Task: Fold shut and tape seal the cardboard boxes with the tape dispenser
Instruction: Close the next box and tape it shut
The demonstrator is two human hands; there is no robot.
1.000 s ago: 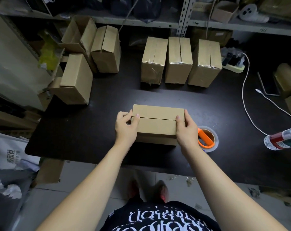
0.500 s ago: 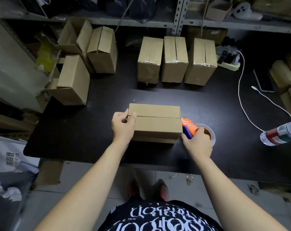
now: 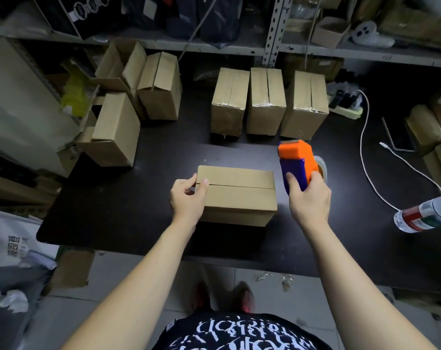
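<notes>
My left hand (image 3: 189, 198) grips the folded brown cardboard box (image 3: 236, 195) on the black table (image 3: 113, 210), my right hand (image 3: 309, 198) grips the orange-and-blue plastic tape dispenser (image 3: 296, 162) raised beside it; I should align tape along the centre seam

Both bare forearms reach forward from the lower edge, spread apart. Left hand (image 3: 188, 199) grips the left end of the cardboard box (image 3: 239, 198): thumb on top at the flap seam, fingers curled against the end face. Right hand (image 3: 309, 198) is raised beside the box's right end, fingers and thumb wrapped round the tape dispenser (image 3: 296, 160), back of hand toward the camera.
</notes>
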